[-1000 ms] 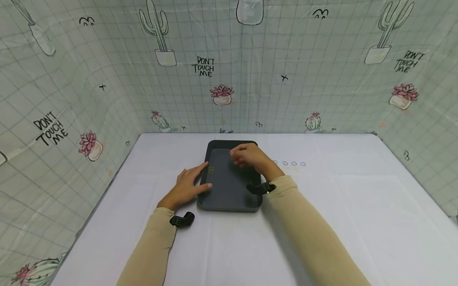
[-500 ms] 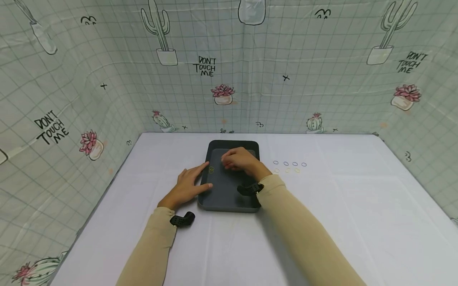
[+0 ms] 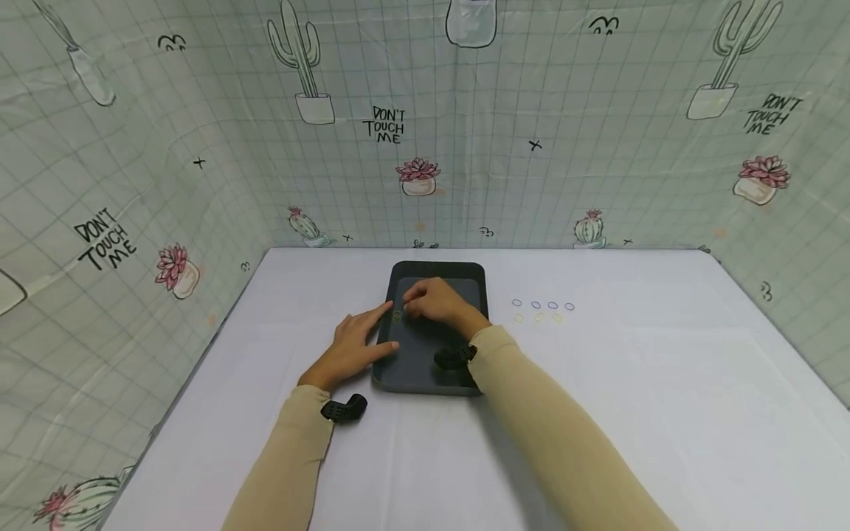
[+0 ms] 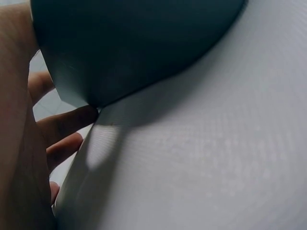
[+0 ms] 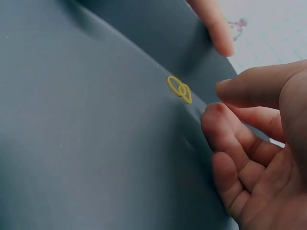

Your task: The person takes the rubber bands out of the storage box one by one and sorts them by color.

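Inside a dark grey tray [image 3: 432, 383], a small twist of yellow rubber bands [image 5: 180, 89] lies beside the left wall, seen close up in the right wrist view. My right hand [image 3: 434, 304] hovers over the tray just to the right of the bands. Its fingers are loosely bent, thumb and fingertips near each other, and nothing shows between them. My left hand [image 3: 348, 346] rests on the tray's left edge with fingers spread, the thumb lying over the rim. In the left wrist view, its fingers [image 4: 72, 120] touch the tray's outer wall.
To the right of the tray on the white table [image 3: 631, 413], a row of several blue bands [image 3: 536, 304] lies behind a row of yellow bands [image 3: 539, 318]. A cactus-print cloth [image 3: 505, 110] stands around the back and sides.
My right hand has moved left and slightly nearer across the tray, towards the yellow bands in it. Rings its arm covered are now in view. My left hand has stayed on the tray edge.
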Available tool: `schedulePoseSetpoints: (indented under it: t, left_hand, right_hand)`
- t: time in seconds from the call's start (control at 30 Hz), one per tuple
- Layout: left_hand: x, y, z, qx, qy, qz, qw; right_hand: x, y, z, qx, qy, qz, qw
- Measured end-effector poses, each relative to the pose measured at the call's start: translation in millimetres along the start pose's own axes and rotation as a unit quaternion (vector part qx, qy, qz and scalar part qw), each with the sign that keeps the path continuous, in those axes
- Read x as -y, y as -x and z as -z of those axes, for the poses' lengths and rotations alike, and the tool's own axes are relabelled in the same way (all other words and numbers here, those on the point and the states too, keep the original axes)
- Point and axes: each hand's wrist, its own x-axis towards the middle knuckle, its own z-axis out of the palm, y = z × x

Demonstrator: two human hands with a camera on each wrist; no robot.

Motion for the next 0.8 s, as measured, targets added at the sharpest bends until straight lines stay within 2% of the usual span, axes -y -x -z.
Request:
schedulePoseSetpoints:
  t: [0.33, 0.53, 0.8]
  left_hand:
    - [2.9, -2.8, -0.2, -0.005, -0.004, -0.005, 1.0]
    - [2.9, -5.0, -0.3, -0.012, 0.001, -0.019, 0.9997]
    - [5.7, -3.3, -0.2, -0.011, -0.004, -0.015, 0.9998]
  right_hand:
    - [-1.5, -5.6, -2.2, 0.004, 0.055, 0.017, 0.998]
    - [-3.3, -8.9, -5.7, -0.001, 0.105, 0.044, 0.994]
    - [-1.1, -9.7, -14.1, -0.001, 0.153, 0.066, 0.986]
